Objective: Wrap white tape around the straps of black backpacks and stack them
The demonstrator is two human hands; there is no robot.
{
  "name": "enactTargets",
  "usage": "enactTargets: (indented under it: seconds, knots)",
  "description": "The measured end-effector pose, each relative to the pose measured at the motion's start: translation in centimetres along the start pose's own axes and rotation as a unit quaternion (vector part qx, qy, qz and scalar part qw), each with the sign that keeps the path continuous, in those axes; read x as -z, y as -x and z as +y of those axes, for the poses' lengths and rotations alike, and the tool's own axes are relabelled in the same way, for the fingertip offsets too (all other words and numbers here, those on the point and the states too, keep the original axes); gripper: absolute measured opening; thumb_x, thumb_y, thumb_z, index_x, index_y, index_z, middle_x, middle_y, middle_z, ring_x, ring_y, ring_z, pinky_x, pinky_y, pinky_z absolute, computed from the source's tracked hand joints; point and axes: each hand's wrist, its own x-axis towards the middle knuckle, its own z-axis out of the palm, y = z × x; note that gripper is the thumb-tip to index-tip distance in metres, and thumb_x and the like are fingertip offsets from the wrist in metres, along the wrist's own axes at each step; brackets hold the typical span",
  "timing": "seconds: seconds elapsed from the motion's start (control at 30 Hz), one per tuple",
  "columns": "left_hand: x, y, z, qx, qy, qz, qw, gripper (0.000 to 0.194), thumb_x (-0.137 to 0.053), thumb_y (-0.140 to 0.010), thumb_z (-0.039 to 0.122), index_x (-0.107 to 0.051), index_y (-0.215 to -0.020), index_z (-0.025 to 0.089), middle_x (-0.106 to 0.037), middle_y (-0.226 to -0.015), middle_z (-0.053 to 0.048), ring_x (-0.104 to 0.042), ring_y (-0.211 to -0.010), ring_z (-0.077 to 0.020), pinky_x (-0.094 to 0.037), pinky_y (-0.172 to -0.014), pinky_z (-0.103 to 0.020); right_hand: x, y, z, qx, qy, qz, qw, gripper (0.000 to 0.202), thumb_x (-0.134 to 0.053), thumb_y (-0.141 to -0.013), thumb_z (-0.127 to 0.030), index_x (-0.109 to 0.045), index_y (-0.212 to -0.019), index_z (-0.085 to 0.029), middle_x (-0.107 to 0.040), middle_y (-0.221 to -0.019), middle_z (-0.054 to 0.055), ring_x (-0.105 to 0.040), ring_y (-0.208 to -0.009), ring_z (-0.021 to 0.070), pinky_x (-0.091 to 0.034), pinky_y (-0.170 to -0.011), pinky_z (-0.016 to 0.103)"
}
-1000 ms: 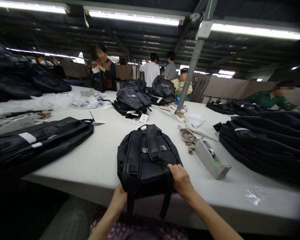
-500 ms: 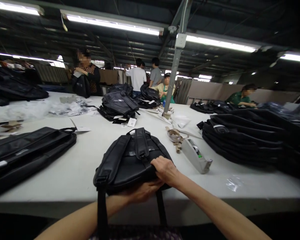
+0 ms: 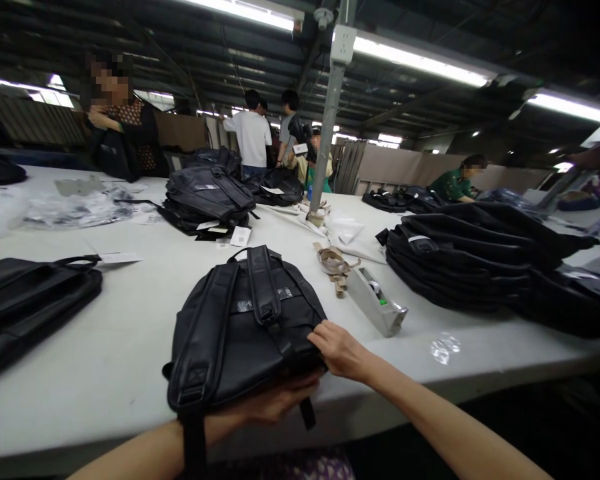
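A black backpack [image 3: 260, 333] lies at the near table edge, its shoulder straps facing up and its bottom toward me. My right hand [image 3: 337, 348] is closed on the lower right corner, thumb and fingers pinching the edge. Under the bottom edge, my left hand [image 3: 280, 400] holds the bag from below; its fingers reach toward the right hand and are partly hidden by the bag. Strips of clear tape or film [image 3: 244, 306] show on the back panel. A black webbing strap [image 3: 194, 440] hangs down over my left forearm.
Right of the backpack stand a grey tape dispenser [image 3: 377, 301] and a coil of tan strips [image 3: 330, 260]. Stacked black bags [image 3: 460, 260] lie further right, another bag [image 3: 30, 300] at left. A post [image 3: 325, 133] rises from the white table [image 3: 130, 333]. Co-workers stand beyond.
My view has turned right and tilted down, so the surroundings sit further left. The backpack shows more of its back panel. Both hands keep their places at its lower edge.
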Motion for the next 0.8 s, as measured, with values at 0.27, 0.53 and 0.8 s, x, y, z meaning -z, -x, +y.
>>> enactTargets:
  seconds: [0.27,0.53,0.8]
  knots:
    - [0.2,0.9,0.6,0.132,0.166,0.103,0.972,0.054,-0.038,-0.081,0.022,-0.033,-0.135,0.019,-0.035,-0.141,-0.003,-0.036,-0.127,-0.0207,-0.029,-0.104,-0.036,-2.3,1.2,2.6,0.058,0.106,0.147,0.982,0.026,-0.03,-0.09,-0.01,-0.056,-0.091,-0.013,-0.05,-0.076,0.007,-0.041,-0.069,0.0185,-0.037,-0.066,0.032]
    - [-1.8,-2.0,0.6,0.201,0.113,0.023,0.973,0.073,-0.05,-0.076,0.03,-0.022,-0.14,0.011,-0.022,-0.145,-0.013,-0.027,-0.13,-0.0286,-0.022,-0.109,-0.037,-1.1,0.9,2.1,-0.006,0.035,0.056,0.998,0.022,-0.047,-0.083,-0.02,-0.055,-0.103,-0.015,-0.052,-0.09,0.009,-0.044,-0.083,0.0217,-0.039,-0.075,0.036]
    - [-2.2,-0.9,0.3,0.214,0.097,0.055,0.971,0.071,-0.055,-0.074,0.035,-0.028,-0.138,0.023,-0.039,-0.139,-0.005,-0.045,-0.12,-0.0273,-0.033,-0.104,-0.03,-6.7,1.2,2.9,0.022,0.026,0.137,0.99,0.037,-0.037,-0.087,-0.015,-0.051,-0.121,-0.015,-0.055,-0.093,0.011,-0.045,-0.076,0.0191,-0.044,-0.072,0.033]
